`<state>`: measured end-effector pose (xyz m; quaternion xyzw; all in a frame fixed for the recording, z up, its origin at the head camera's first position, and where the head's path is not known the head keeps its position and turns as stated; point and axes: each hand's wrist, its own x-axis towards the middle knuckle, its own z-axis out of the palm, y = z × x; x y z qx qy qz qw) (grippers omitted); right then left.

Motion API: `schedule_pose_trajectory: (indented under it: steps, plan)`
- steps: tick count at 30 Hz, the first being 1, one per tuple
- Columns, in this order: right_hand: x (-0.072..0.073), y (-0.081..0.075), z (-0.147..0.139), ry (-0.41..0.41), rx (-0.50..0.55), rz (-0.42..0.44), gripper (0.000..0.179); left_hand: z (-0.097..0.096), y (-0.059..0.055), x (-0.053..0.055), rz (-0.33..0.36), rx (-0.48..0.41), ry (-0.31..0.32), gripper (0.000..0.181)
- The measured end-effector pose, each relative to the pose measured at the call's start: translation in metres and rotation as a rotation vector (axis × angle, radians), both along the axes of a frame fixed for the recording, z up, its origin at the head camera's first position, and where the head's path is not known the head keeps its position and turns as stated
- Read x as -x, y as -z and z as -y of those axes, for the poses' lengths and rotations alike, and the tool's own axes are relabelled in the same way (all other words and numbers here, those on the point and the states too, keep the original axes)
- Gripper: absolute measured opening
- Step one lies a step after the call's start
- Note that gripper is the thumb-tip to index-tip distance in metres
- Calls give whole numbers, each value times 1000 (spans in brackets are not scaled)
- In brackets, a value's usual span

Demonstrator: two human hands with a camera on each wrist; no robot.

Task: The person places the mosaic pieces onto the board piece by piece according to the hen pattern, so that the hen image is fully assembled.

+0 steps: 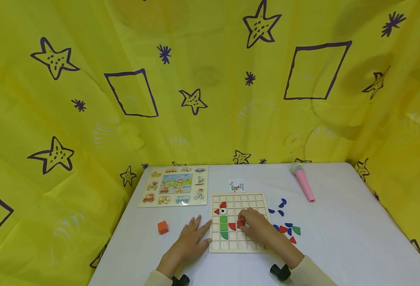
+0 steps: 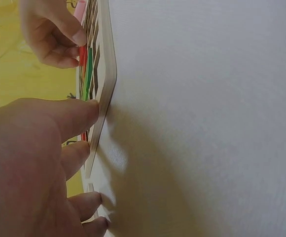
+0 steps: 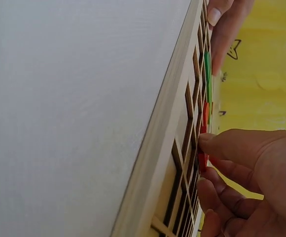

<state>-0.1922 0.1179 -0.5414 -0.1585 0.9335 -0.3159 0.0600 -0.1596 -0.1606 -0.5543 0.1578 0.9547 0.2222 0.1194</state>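
A wooden grid board (image 1: 238, 247) lies on the table with coloured pieces set in some cells. On its left side are a round eye piece (image 1: 223, 211), green squares (image 1: 223, 223), red pieces and a green quarter-round (image 1: 224, 235). My right hand (image 1: 258, 228) is over the middle of the board, thumb and fingers pinching a red square piece (image 1: 240, 224) beside a red quarter-round (image 1: 232, 226). The right wrist view shows that red piece (image 3: 202, 161) between thumb and fingertips. My left hand (image 1: 190, 240) spreads its fingers, thumb and index fingertip touching the board's left edge.
Loose blue, red and green pieces (image 1: 296, 230) lie right of the board. Behind it is a small pattern card (image 1: 236, 185). A picture puzzle (image 1: 174, 202) lies back left, an orange cube (image 1: 162, 227) in front of it. A pink microphone (image 1: 304, 184) lies back right.
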Motion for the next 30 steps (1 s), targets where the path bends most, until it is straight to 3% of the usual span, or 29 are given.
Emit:
schedule_pose_trajectory:
  steps: [15,23,30]
  plan:
    - [-5,-4,-2,-98,-7,-24,12,0,4,1,3,14,-2,64]
    - [-6,-3,-3,-90,-34,-47,8,-1,4,0,8,7,-6,64]
    - [-9,-6,-17,-64,-11,-6,12,-2,-1,0,10,8,-5,63]
